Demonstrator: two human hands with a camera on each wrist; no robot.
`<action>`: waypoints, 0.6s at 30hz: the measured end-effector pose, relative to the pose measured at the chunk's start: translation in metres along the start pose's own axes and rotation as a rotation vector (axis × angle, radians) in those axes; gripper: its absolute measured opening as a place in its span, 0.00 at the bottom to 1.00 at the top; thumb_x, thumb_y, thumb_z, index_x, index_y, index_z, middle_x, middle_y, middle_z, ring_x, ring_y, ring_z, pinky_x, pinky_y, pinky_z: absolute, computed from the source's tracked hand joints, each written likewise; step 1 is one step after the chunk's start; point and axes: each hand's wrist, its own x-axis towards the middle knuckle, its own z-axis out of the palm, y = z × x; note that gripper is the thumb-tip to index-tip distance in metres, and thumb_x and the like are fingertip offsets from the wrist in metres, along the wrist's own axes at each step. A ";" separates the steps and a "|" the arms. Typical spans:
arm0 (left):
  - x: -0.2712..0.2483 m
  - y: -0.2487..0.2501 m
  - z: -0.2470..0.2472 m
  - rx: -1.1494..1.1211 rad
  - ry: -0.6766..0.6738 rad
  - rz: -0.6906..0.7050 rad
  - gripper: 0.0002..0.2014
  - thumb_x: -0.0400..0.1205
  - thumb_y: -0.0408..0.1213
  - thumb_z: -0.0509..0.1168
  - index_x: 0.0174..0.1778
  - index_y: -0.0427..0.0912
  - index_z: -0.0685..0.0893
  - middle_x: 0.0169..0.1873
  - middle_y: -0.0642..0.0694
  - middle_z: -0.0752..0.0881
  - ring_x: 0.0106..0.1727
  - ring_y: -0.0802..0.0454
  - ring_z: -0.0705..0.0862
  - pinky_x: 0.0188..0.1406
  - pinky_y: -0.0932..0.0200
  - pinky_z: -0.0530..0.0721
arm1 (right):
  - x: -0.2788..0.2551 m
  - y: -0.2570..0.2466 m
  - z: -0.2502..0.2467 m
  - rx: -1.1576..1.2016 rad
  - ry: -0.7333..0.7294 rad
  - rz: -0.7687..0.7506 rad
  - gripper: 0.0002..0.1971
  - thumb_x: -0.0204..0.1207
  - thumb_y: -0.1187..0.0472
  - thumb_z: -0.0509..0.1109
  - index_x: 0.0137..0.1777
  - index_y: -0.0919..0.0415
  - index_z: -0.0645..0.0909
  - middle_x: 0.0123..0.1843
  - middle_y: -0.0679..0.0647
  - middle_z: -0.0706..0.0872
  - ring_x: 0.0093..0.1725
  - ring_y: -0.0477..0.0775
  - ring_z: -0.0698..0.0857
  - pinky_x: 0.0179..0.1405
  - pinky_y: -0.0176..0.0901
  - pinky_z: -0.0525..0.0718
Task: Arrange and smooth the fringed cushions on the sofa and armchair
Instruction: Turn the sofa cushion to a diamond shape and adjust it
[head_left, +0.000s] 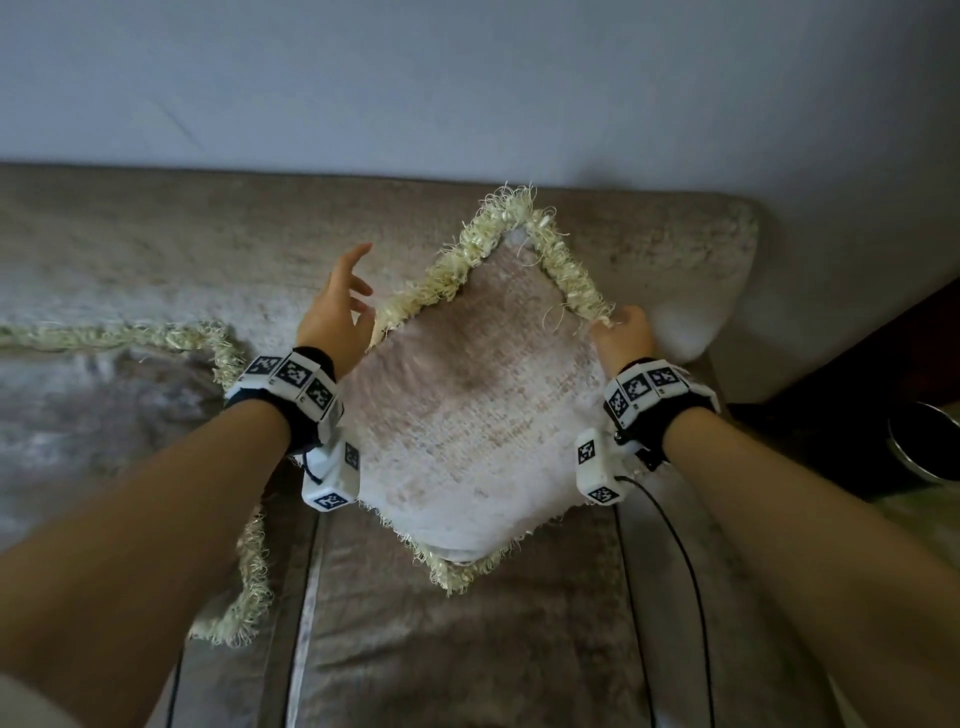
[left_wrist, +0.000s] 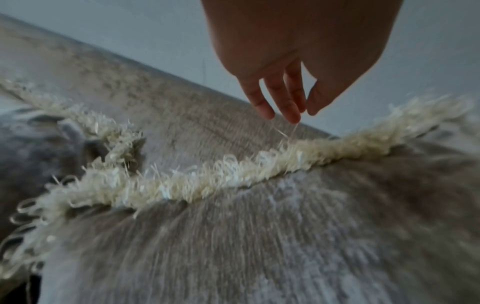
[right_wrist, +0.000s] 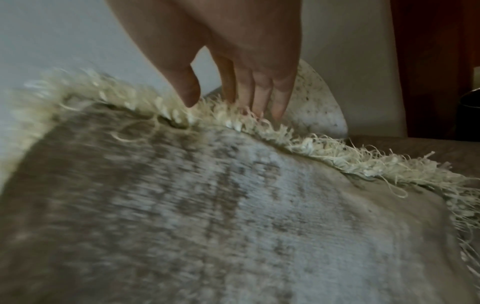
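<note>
A grey-beige cushion (head_left: 478, 415) with a cream fringe stands on one corner like a diamond, between my two hands and over the sofa seat (head_left: 441, 665). My right hand (head_left: 621, 322) grips its right corner; in the right wrist view the thumb lies on the front of the fringe (right_wrist: 324, 152) and the fingers (right_wrist: 262, 98) go behind it. My left hand (head_left: 353, 280) hovers by the upper left edge with fingers spread and holds nothing. Its fingertips (left_wrist: 291, 115) only brush loose threads of the fringe (left_wrist: 233, 172). A second fringed cushion (head_left: 104, 415) lies at the left.
The sofa backrest (head_left: 208, 234) runs along a pale wall, and the armrest (head_left: 727, 291) closes the right end. Beyond it stand dark wooden furniture (head_left: 883, 338) and a dark round container (head_left: 924, 441). A black cable (head_left: 691, 571) hangs from my right wrist.
</note>
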 end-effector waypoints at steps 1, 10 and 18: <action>-0.004 0.008 -0.005 -0.017 0.006 -0.004 0.31 0.81 0.27 0.60 0.78 0.53 0.59 0.56 0.43 0.79 0.49 0.50 0.81 0.46 0.56 0.82 | -0.006 -0.006 -0.002 -0.021 0.004 -0.020 0.25 0.80 0.57 0.65 0.75 0.63 0.66 0.71 0.61 0.77 0.67 0.63 0.78 0.53 0.44 0.74; -0.059 0.058 -0.070 -0.080 0.068 -0.041 0.33 0.82 0.31 0.61 0.79 0.56 0.56 0.52 0.49 0.77 0.44 0.52 0.80 0.40 0.58 0.81 | -0.079 -0.059 -0.010 -0.039 -0.125 -0.181 0.17 0.80 0.59 0.63 0.67 0.63 0.75 0.64 0.59 0.82 0.59 0.59 0.81 0.50 0.40 0.73; -0.100 0.005 -0.164 0.010 0.087 -0.173 0.31 0.81 0.31 0.63 0.78 0.52 0.60 0.57 0.42 0.79 0.50 0.49 0.80 0.48 0.55 0.83 | -0.165 -0.086 0.044 -0.064 -0.290 -0.323 0.13 0.80 0.61 0.65 0.60 0.65 0.80 0.60 0.59 0.84 0.59 0.57 0.81 0.56 0.42 0.76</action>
